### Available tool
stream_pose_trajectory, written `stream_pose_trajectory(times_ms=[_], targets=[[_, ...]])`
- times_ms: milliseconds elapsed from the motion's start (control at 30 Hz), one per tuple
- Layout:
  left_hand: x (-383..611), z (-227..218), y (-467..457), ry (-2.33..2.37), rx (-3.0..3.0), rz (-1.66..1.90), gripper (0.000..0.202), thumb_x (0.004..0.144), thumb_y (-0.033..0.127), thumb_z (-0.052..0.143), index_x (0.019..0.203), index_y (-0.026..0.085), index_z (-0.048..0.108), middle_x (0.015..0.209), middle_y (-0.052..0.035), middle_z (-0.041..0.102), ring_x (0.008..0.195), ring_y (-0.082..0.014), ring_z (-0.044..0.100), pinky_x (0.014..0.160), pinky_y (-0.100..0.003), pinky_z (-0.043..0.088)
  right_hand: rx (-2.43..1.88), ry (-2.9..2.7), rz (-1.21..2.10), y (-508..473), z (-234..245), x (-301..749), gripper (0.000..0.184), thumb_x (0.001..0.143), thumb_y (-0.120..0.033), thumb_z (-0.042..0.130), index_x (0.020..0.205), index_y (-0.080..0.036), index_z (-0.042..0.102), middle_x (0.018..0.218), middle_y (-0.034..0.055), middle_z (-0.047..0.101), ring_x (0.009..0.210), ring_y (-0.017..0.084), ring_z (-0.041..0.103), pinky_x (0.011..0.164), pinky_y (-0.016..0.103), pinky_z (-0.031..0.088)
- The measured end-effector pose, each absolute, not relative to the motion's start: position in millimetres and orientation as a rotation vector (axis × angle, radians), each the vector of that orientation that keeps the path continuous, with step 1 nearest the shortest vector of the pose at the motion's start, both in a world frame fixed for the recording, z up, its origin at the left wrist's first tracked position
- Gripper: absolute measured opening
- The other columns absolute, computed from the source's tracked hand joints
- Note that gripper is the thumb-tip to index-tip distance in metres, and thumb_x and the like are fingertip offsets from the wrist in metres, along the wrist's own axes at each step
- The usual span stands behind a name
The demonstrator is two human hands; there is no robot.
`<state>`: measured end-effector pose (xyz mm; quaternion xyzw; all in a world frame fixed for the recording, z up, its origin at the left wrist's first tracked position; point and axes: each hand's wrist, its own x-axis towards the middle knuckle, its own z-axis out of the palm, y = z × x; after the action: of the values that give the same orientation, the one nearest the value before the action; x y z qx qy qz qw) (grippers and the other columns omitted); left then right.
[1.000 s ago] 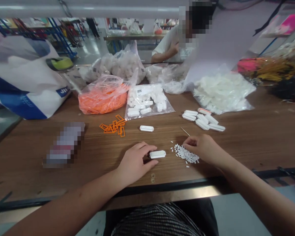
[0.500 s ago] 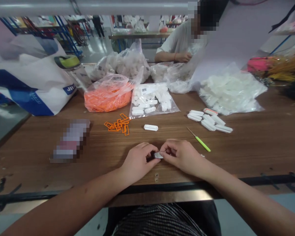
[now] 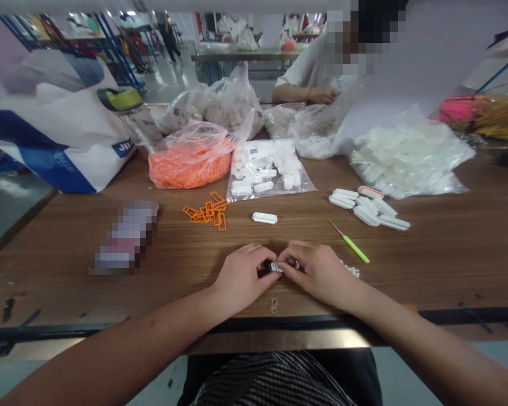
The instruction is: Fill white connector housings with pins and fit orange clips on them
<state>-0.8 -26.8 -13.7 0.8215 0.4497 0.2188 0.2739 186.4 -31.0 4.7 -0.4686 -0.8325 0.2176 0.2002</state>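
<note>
Between my fingertips, low over the brown table (image 3: 186,265), is a small white plastic part (image 3: 275,267) with dark openings. My left hand (image 3: 244,276) pinches its left end between thumb and fingers. My right hand (image 3: 311,265) is closed at its right end, thumb and index pressed together against it; most of the part is hidden there. Small white pieces (image 3: 352,269) lie just right of my right hand. Beyond my hands rests a single white oblong case (image 3: 265,217). A pointed tool with a green handle (image 3: 356,249) lies to the right.
Orange rectangular frames (image 3: 207,211) lie loose in front of an orange-filled bag (image 3: 190,166). A clear bag of white cases (image 3: 271,172) is beside it. Several white cases (image 3: 366,206) lie right. A blurred-out flat object (image 3: 127,237) is left. A person (image 3: 305,84) sits opposite.
The view has shifted slightly, so table items appear a little to the right. Less of the white part shows between my fingers, and more small white pieces show beside my right hand.
</note>
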Motion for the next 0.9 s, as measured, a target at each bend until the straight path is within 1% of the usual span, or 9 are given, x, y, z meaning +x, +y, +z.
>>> stream_pose_trajectory(times_ms=[100, 200, 267, 433, 467, 533, 600, 733, 900], targets=[[-1, -13, -27, 1.237, 2.183, 0.592, 0.007, 0.078, 0.02, 0.07, 0.083, 0.019, 0.065, 0.071, 0.0019, 0.058, 0.068, -0.0146, 0.053, 0.064, -0.027, 0.041, -1.15, -2.501, 0.258, -38, 2, 186, 0.023, 0.092, -0.022, 0.049, 0.083, -0.016, 0.069, 0.072, 0.0038, 0.063, 0.064, 0.016, 0.058, 0.056, 0.028, 0.037], [-1, -13, -28, 1.237, 2.158, 0.61, 0.011, 0.076, 0.013, 0.069, 0.084, 0.02, 0.066, 0.072, 0.0023, 0.06, 0.068, -0.0141, 0.054, 0.064, -0.027, 0.042, -1.002, -2.621, -0.12, -49, -4, 182, 0.025, 0.09, -0.016, 0.047, 0.084, -0.01, 0.07, 0.07, 0.0074, 0.063, 0.064, 0.02, 0.057, 0.053, 0.032, 0.036], [-1, -12, -28, 1.234, 2.153, 0.609, 0.014, 0.076, 0.011, 0.067, 0.085, 0.021, 0.066, 0.072, 0.0026, 0.06, 0.067, -0.0139, 0.054, 0.064, -0.027, 0.042, -0.99, -2.62, -0.205, -56, -7, 180, 0.025, 0.088, -0.012, 0.046, 0.089, -0.008, 0.07, 0.07, 0.0084, 0.065, 0.063, 0.02, 0.058, 0.053, 0.032, 0.038], [-1, -11, -29, 1.248, 2.18, 0.605, 0.006, 0.079, 0.02, 0.068, 0.085, 0.021, 0.066, 0.073, 0.0018, 0.061, 0.068, -0.0146, 0.054, 0.065, -0.028, 0.042, -1.327, -2.288, 0.238, -50, 0, 207, 0.03, 0.091, -0.023, 0.044, 0.105, -0.016, 0.07, 0.087, 0.007, 0.072, 0.072, 0.016, 0.064, 0.063, 0.027, 0.046], [-1, -11, -29, 1.246, 2.191, 0.594, 0.007, 0.079, 0.021, 0.069, 0.085, 0.021, 0.066, 0.074, 0.0016, 0.061, 0.069, -0.0148, 0.054, 0.065, -0.028, 0.043, -1.49, -2.202, 0.256, -45, 4, 218, 0.028, 0.09, -0.025, 0.046, 0.098, -0.02, 0.072, 0.09, 0.0059, 0.073, 0.075, 0.017, 0.065, 0.065, 0.027, 0.045], [-1, -10, -28, 1.245, 2.204, 0.575, 0.007, 0.079, 0.021, 0.069, 0.085, 0.022, 0.066, 0.076, 0.0014, 0.062, 0.07, -0.0151, 0.055, 0.066, -0.028, 0.043, -1.886, -2.127, 0.262, -35, 12, 241, 0.024, 0.085, -0.029, 0.051, 0.079, -0.023, 0.074, 0.08, 0.0031, 0.073, 0.069, 0.018, 0.064, 0.058, 0.027, 0.041], [-1, -10, -28, 1.247, 2.207, 0.563, 0.007, 0.079, 0.021, 0.069, 0.085, 0.022, 0.065, 0.076, 0.0013, 0.062, 0.07, -0.0153, 0.055, 0.066, -0.029, 0.043, -2.143, -2.116, 0.38, -28, 17, 258, 0.027, 0.084, -0.033, 0.052, 0.07, -0.024, 0.073, 0.065, 0.0015, 0.07, 0.062, 0.019, 0.062, 0.054, 0.027, 0.036], [-1, -9, -28, 1.241, 2.209, 0.547, 0.007, 0.08, 0.022, 0.068, 0.086, 0.022, 0.065, 0.077, 0.0014, 0.062, 0.071, -0.0154, 0.056, 0.066, -0.029, 0.043, -2.167, -2.06, 0.578, -29, 19, 262, 0.026, 0.083, -0.037, 0.054, 0.072, -0.027, 0.075, 0.071, 0.0, 0.073, 0.068, 0.019, 0.065, 0.057, 0.026, 0.037], [-1, -10, -28, 1.239, 2.206, 0.568, 0.007, 0.08, 0.022, 0.068, 0.086, 0.022, 0.065, 0.079, 0.0017, 0.063, 0.073, -0.0153, 0.057, 0.068, -0.029, 0.043, -2.212, -2.021, 0.562, -34, 15, 251, 0.026, 0.08, -0.038, 0.055, 0.068, -0.024, 0.074, 0.069, 0.0023, 0.073, 0.064, 0.019, 0.064, 0.054, 0.027, 0.037]])
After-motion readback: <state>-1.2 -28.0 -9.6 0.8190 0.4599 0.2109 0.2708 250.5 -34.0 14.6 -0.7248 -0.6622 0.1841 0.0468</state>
